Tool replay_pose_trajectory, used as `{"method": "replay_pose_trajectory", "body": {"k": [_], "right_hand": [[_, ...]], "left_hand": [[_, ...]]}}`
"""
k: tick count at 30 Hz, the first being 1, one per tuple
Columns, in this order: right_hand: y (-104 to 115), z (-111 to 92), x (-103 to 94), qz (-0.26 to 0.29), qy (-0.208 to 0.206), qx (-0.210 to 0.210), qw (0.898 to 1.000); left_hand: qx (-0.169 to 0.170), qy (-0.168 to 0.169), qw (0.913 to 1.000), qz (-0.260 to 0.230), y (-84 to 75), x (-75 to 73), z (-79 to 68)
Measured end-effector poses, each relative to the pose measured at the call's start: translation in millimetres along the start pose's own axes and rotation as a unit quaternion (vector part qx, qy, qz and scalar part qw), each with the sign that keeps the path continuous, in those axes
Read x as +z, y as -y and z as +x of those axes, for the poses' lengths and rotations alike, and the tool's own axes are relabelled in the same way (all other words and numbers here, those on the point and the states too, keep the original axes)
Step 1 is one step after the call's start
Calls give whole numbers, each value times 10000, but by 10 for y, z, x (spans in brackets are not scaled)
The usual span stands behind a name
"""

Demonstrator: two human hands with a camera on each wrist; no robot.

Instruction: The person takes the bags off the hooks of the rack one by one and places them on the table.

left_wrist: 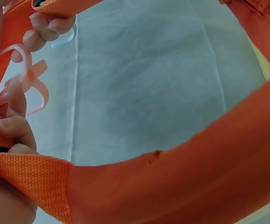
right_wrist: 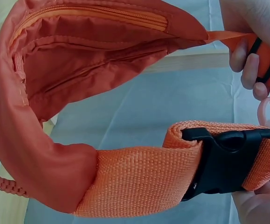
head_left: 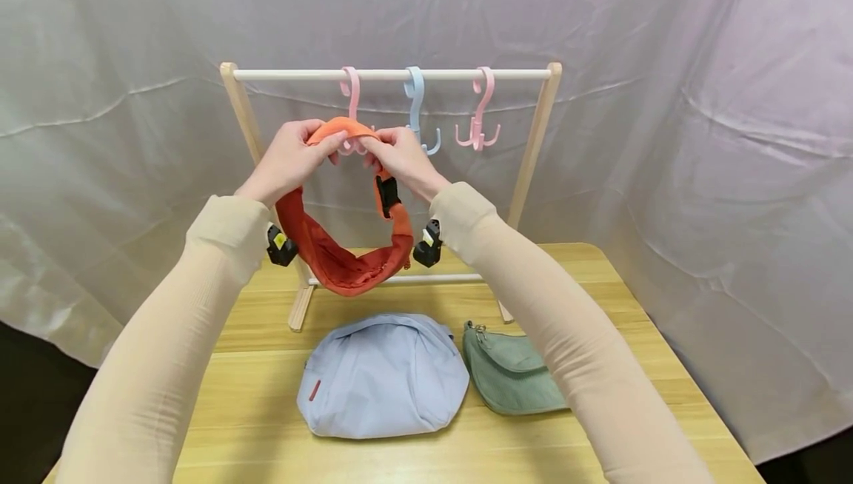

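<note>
Waist bag point(head_left: 349, 280), red-orange, is off the tabletop, hanging as a loop from its orange strap point(head_left: 343, 126) in front of the rack. Left hand point(head_left: 293, 158) and right hand point(head_left: 403, 158) both closed down to a pinch on the strap, one each side of the left pink hook point(head_left: 353, 92), thumbs toward the camera. Black buckle point(head_left: 387, 192) is clipped, just below the right hand. Can't tell whether any prong carries the strap. Risks, my read: if it's let go while unsupported, or sitting on a prong tip, the bag could drop onto the light-blue bag point(head_left: 386, 380) below. Uneven pull could twist the hook or slide it along the white rail point(head_left: 293, 75); buckle bulk could snag a prong. Blue hook point(head_left: 416, 99) is close beside the right hand, so a knock there is possible; second pink hook point(head_left: 477, 129) is farther right. Light-blue bag lies on the tabletop point(head_left: 226, 388), green bag point(head_left: 509, 373) just right of it, partly behind the right sleeve point(head_left: 566, 321). Tabletop is pale wood grain, rack has wooden legs point(head_left: 533, 151). Pale, creased curtain point(head_left: 700, 173) closes off the back and sides; dark in the lower corners.
</note>
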State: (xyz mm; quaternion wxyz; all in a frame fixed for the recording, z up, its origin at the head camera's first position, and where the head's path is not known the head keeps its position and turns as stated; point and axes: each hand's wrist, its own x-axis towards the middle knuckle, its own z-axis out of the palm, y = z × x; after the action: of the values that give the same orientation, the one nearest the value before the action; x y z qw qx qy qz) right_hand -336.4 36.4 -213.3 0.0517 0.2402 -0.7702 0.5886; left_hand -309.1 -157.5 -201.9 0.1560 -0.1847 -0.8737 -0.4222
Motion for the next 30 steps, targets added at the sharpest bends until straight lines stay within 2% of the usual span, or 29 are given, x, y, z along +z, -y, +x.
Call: {"method": "replay_pose_trajectory", "body": {"k": [8, 13, 19, 25, 30], "right_hand": [[97, -1, -25, -299, 201, 27, 9993], [134, -16, -33, -799, 101, -43, 9967], [155, -35, -25, -1522, -133, -318, 9877], [131, -57, 4, -2116, -516, -750, 9731], [92, -102, 34, -2245, -675, -1101, 9659]], "left_hand": [[-24, 70, 9999, 139, -3, -28, 22], [-1, 71, 9999, 140, -18, -35, -3], [219, -237, 9990, 312, -2, -17, -26], [353, -598, 9965, 474, 14, -13, -78], [496, -707, 9952, 466, 22, -16, -133]]}}
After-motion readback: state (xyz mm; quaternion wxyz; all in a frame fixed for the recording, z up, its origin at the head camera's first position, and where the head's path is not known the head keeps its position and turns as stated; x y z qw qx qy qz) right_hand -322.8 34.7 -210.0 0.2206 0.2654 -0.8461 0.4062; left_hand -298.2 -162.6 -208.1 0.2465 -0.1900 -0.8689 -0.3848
